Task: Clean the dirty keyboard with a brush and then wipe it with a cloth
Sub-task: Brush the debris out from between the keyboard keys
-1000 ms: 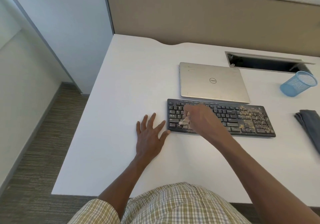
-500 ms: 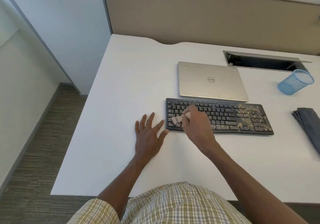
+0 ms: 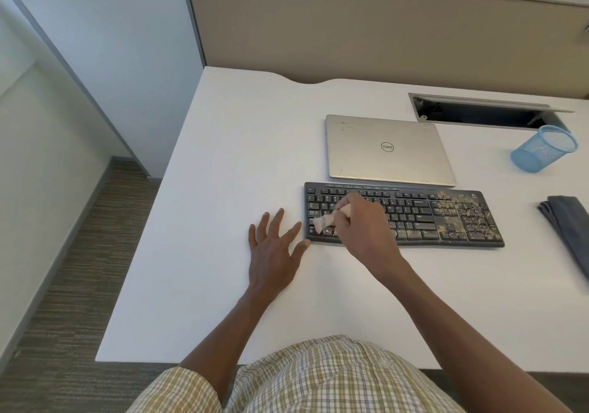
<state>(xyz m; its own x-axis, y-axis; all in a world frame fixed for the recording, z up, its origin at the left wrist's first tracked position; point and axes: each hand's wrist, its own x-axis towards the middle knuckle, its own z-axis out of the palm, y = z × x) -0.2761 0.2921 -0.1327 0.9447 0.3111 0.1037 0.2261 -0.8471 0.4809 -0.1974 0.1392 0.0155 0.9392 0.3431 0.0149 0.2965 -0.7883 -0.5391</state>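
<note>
Brush at work on a grimy keyboard, smooth white desk.

I see the flat black keyboard before a closed silver laptop, tan grit crusting its right-side keys; my right hand grips a pale brush, bristles on the left keys, left hand splayed flat beside it, folded grey cloth far right.
</note>
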